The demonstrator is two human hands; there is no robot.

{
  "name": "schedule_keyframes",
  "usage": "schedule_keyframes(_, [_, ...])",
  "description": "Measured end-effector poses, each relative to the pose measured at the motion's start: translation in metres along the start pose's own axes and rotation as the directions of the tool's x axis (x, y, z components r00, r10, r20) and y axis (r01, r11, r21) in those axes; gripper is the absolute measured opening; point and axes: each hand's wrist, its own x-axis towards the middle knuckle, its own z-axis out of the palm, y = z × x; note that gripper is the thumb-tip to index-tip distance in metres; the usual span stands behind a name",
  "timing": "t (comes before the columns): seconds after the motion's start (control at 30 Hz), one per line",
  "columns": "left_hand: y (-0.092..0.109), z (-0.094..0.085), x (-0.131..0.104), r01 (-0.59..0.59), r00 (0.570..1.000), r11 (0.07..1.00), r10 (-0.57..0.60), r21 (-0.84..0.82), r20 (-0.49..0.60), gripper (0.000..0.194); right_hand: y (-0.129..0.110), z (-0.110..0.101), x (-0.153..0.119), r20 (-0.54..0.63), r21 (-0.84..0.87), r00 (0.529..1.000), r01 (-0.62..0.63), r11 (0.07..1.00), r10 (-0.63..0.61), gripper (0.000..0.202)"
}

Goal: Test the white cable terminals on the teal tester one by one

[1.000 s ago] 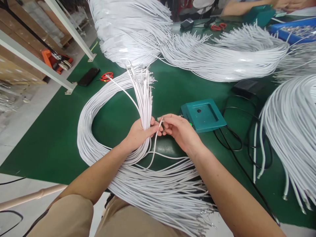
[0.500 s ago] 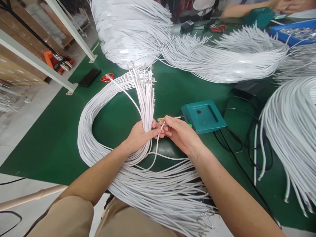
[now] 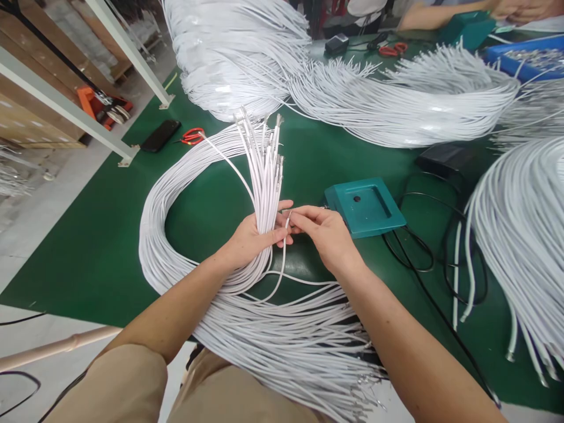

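Note:
My left hand (image 3: 251, 238) is wrapped round an upright bundle of white cables (image 3: 264, 188) with metal-tipped ends. Its thumb also presses on a single white cable (image 3: 283, 258) to the right of the bundle. The fingertips of my right hand (image 3: 324, 232) pinch the tip of that single cable, close beside my left fingers. From the bundle the cables curve round in a large loop (image 3: 152, 229) on the green table (image 3: 79, 258). More loose cable ends (image 3: 291, 346) spread over my lap at the table's edge. A teal device (image 3: 365, 205) sits just right of my right hand.
Large white cable coils lie at the back (image 3: 233, 53) and right (image 3: 524, 235). Red-handled scissors (image 3: 192, 136) and a black phone (image 3: 161, 136) are at the back left. Black cords (image 3: 418, 270) trail at the right. Another person's hands (image 3: 524, 10) are beyond a blue tray (image 3: 529, 61).
My right hand has turned slightly, and its fingers have shifted on the single cable's tip. The yellow-marked thin item behind the fingers no longer shows. The upright cable tips lean slightly further right.

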Motion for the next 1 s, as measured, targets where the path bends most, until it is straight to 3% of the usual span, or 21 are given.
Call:
schedule_keyframes(0.33, [0.004, 0.000, 0.000, 0.033, 0.995, 0.998, -0.038, 0.059, 0.090, 0.035, -0.004, -0.011, 0.000, -0.001, -0.230, 0.996, -0.089, 0.969, 0.091, 0.014])
schedule_keyframes(0.43, [0.005, -0.001, 0.000, 0.049, 0.996, 0.995, -0.056, 0.093, 0.075, 0.029, -0.007, -0.011, -0.002, 0.038, -0.265, 0.999, -0.023, 0.964, 0.035, 0.022])
schedule_keyframes(0.53, [0.004, -0.003, 0.000, 0.079, 0.995, 0.996, -0.081, 0.043, 0.061, 0.038, -0.003, -0.009, -0.003, 0.123, -0.398, 0.989, 0.121, 0.909, -0.078, 0.019])
schedule_keyframes(0.63, [0.004, -0.005, 0.002, 0.148, 0.988, 0.984, -0.143, -0.095, 0.056, 0.046, 0.006, -0.009, -0.002, 0.184, -0.596, 0.941, 0.338, 0.728, -0.286, 0.022])
schedule_keyframes(0.73, [0.004, -0.008, 0.004, 0.203, 0.979, 0.964, -0.198, -0.172, 0.044, 0.047, 0.013, -0.012, 0.002, 0.327, -0.789, 0.835, 0.499, 0.358, -0.442, 0.030])
schedule_keyframes(0.83, [0.001, -0.010, 0.007, 0.186, 0.981, 0.974, -0.191, -0.129, -0.028, 0.050, 0.012, -0.017, 0.008, 0.412, -0.874, 0.764, 0.485, 0.020, -0.497, 0.025])
schedule_keyframes(0.9, [0.000, -0.010, 0.010, 0.164, 0.981, 0.984, -0.170, -0.065, -0.098, 0.051, 0.009, -0.022, 0.013, 0.416, -0.896, 0.764, 0.438, -0.077, -0.493, 0.022])
schedule_keyframes(1.0, [-0.002, -0.010, 0.012, 0.156, 0.976, 0.988, -0.152, 0.018, -0.157, 0.051, 0.005, -0.029, 0.022, 0.446, -0.894, 0.811, 0.428, -0.135, -0.380, 0.019])
